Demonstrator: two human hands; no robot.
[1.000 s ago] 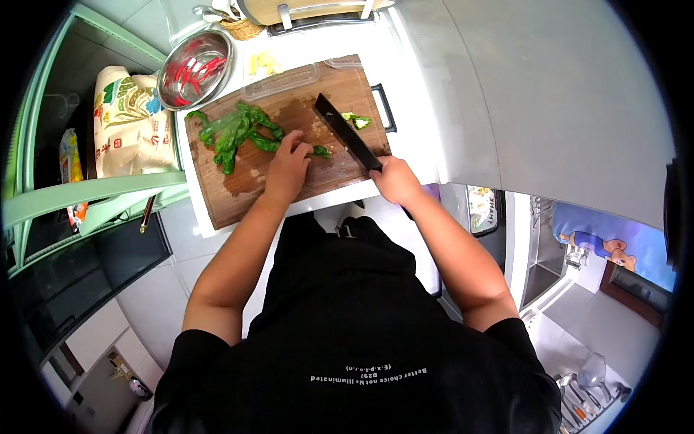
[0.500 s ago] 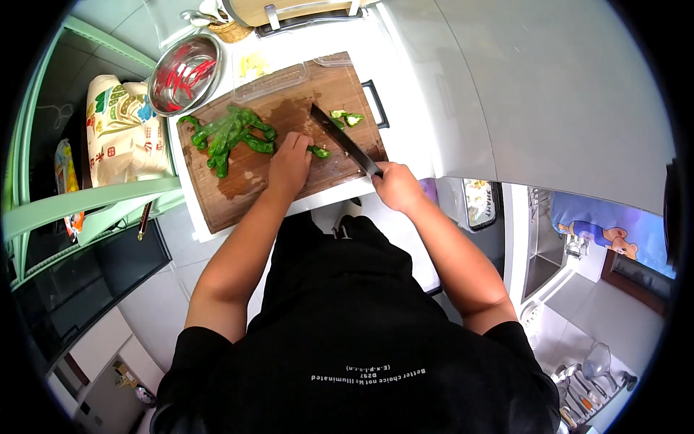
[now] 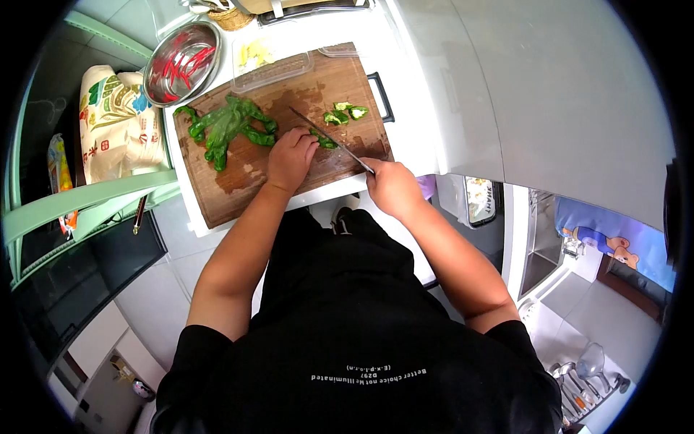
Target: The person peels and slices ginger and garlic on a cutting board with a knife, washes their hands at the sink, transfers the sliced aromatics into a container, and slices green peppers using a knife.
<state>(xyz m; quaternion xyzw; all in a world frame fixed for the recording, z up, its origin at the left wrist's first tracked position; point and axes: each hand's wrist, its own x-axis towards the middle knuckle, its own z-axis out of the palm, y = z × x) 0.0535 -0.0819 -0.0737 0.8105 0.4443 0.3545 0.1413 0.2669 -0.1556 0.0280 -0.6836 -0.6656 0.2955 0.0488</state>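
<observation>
My right hand (image 3: 395,189) grips the handle of a kitchen knife (image 3: 329,137), its blade slanting up and left across a wooden cutting board (image 3: 242,194). My left hand (image 3: 292,159), fingers bent together, presses a green pepper (image 3: 324,140) against the board. The blade lies at that pepper, close to my left fingertips; whether it touches the fingers I cannot tell. Beyond the knife are several cut green pepper pieces (image 3: 345,113), pale inside. A pile of long wrinkled green peppers (image 3: 230,129) lies left of my left hand.
A steel bowl (image 3: 210,83) with red strips stands past the board's upper left corner. A clear plastic container (image 3: 271,77) with yellow pieces rests at the board's far edge. A printed sack (image 3: 108,137) sits on the green shelf (image 3: 94,189) at left.
The knife has shifted left and its blade now lies at the pepper by my left hand. There are more cut pieces beyond the blade. The whole view has moved slightly.
</observation>
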